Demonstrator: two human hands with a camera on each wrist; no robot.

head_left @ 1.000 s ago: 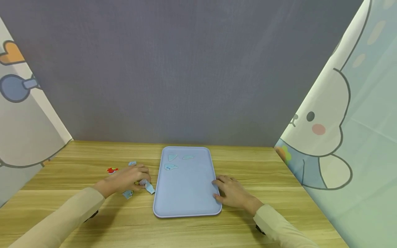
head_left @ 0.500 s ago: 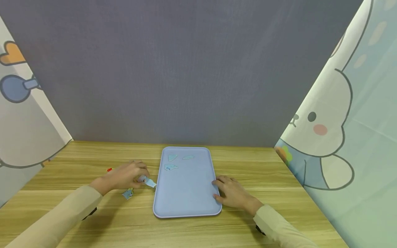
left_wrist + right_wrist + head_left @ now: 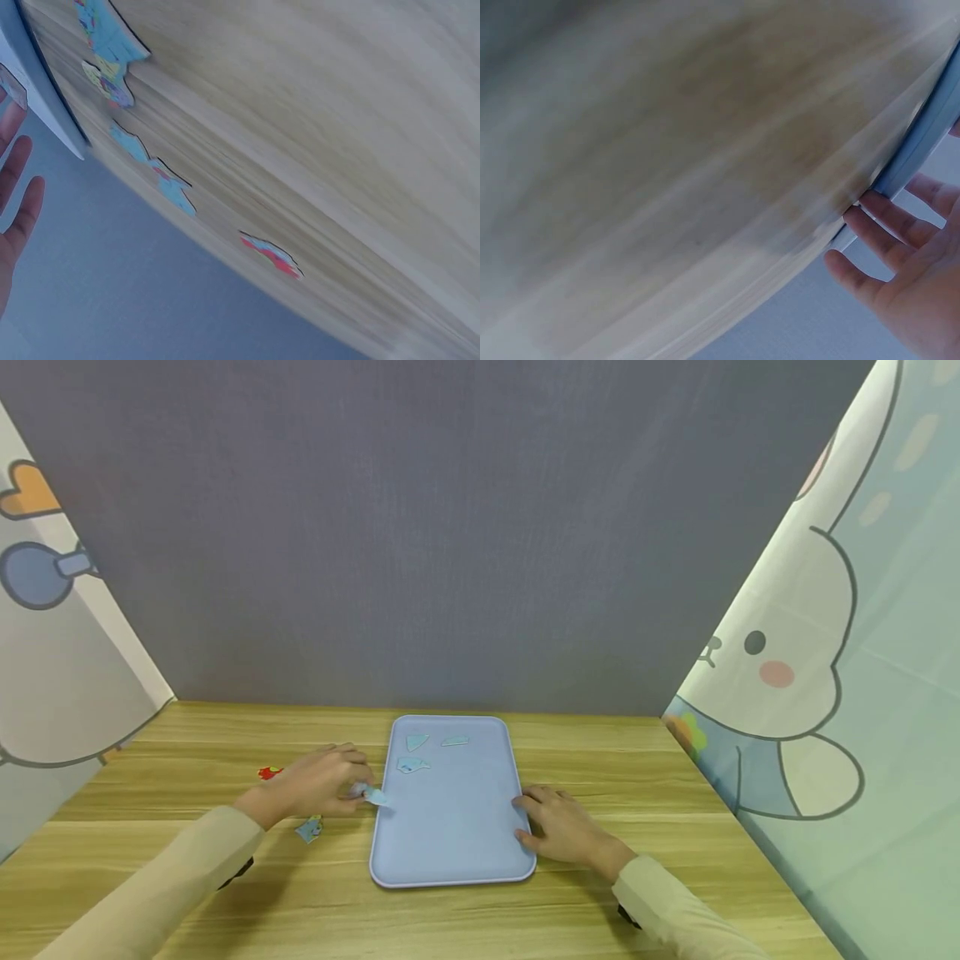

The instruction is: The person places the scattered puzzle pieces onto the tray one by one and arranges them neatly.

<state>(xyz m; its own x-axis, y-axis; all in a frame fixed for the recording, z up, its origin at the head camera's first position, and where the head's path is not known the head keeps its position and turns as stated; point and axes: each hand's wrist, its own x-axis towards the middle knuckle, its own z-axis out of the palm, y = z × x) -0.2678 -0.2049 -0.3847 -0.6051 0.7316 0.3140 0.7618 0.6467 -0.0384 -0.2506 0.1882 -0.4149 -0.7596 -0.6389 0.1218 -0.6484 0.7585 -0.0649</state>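
Observation:
My left hand [image 3: 318,781] pinches a light-blue puzzle piece [image 3: 377,797] by one end. Its free end hangs over the left rim of the pale lilac tray [image 3: 450,835]. In the left wrist view only part of that hand [image 3: 16,184] shows, with a corner of the piece [image 3: 13,88] at the fingertips. Three pale-blue pieces lie at the tray's upper left, one of them a wedge [image 3: 416,741]. At the tray's right rim my right hand [image 3: 566,828] rests with its fingertips on the edge; the right wrist view shows those fingers [image 3: 877,236] extended.
On the table left of the tray lie a red piece [image 3: 268,772] and a blue piece [image 3: 309,829]. The left wrist view shows several loose pieces, including a blue-and-red one [image 3: 161,176]. A grey upright panel [image 3: 420,568] stands behind the table.
The left hand has lifted the light-blue piece from the table and carried it rightward to the tray's left rim. My right hand and the tray stay where they were.

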